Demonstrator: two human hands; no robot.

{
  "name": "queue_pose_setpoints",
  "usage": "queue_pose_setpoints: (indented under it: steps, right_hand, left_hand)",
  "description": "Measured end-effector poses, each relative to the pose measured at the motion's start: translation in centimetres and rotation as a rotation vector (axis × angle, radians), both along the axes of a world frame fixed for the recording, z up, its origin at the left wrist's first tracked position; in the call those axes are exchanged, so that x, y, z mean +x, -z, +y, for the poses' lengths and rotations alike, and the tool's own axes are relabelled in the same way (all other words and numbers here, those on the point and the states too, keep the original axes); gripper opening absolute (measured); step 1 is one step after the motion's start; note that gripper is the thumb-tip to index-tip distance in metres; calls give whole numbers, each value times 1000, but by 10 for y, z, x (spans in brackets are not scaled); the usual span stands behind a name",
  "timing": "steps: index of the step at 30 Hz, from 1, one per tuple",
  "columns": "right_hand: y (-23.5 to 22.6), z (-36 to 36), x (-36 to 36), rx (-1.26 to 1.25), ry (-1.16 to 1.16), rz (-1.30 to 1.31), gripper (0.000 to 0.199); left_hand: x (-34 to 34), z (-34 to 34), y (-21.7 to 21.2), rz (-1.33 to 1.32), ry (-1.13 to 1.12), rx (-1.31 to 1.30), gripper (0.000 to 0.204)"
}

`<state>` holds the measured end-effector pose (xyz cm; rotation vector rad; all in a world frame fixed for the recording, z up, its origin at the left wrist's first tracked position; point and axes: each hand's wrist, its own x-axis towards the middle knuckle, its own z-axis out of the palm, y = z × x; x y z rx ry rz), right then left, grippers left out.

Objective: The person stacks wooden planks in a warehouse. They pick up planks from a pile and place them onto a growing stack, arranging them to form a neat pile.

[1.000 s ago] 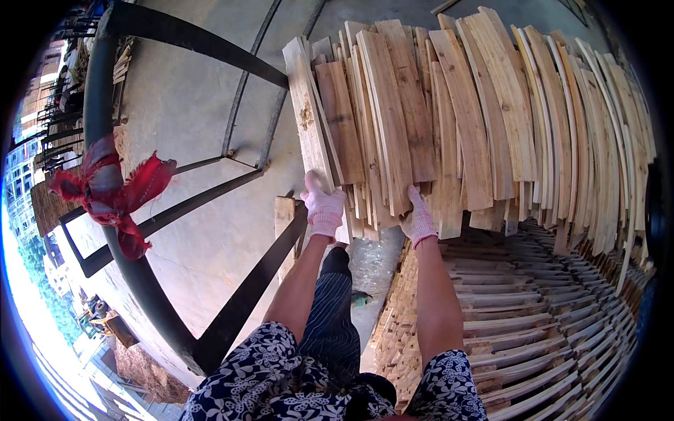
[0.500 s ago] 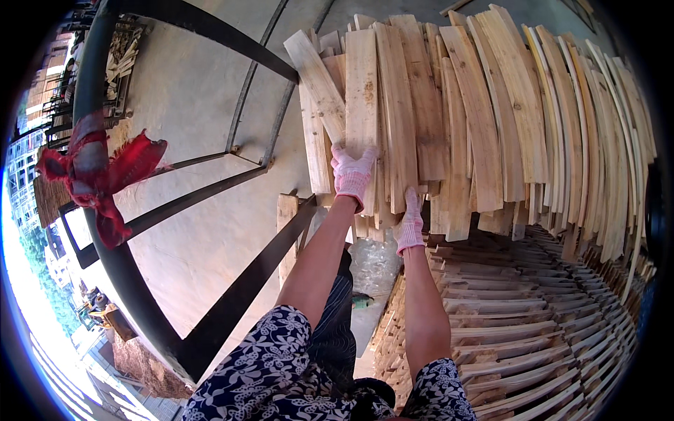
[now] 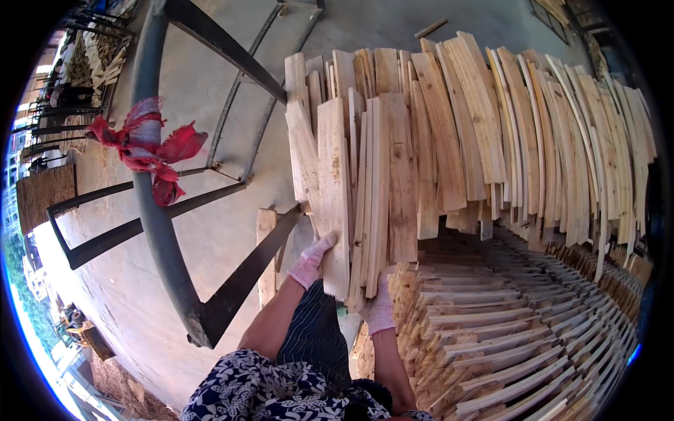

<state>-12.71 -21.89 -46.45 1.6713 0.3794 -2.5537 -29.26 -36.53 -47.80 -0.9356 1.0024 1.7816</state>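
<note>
Pale wooden boards [image 3: 333,203] are drawn out toward me from the near left of a thick layer of boards [image 3: 453,126]. My left hand [image 3: 314,259], in a pink-and-white knit glove, is closed on the left edge of these boards near their lower end. Under the lower ends of the narrower boards [image 3: 371,203] is my right hand [image 3: 380,309], also gloved. Its fingers are mostly hidden behind the wood, but it appears to grip the ends from below. Another board [image 3: 300,154] leans at a slant against the left side of the bunch.
A dark metal frame [image 3: 165,245] with a red cloth strip [image 3: 151,147] tied round its post stands at my left. Lower right, a slatted stack of boards [image 3: 498,330] rises close beside my right arm. One upright plank [image 3: 266,245] stands behind the frame's lower bar.
Both hands have come down toward me, bringing several boards out of the layer. My left hand has shifted from the board's face to the left edge. The view has swung, moving the frame rightward.
</note>
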Motion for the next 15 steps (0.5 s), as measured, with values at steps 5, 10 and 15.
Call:
queue_pose_setpoints:
  steps: [5, 10, 15]
  right_hand:
    - [84, 38, 6, 151, -59, -136, 58]
    - [112, 83, -5, 485, -315, -243, 72]
    - [143, 117, -14, 369, -129, -251, 79]
  left_hand:
    - [18, 34, 73, -140, -6, -23, 81]
    - [27, 42, 118, -36, 4, 75, 75]
    - [27, 41, 121, -89, -45, 189, 69]
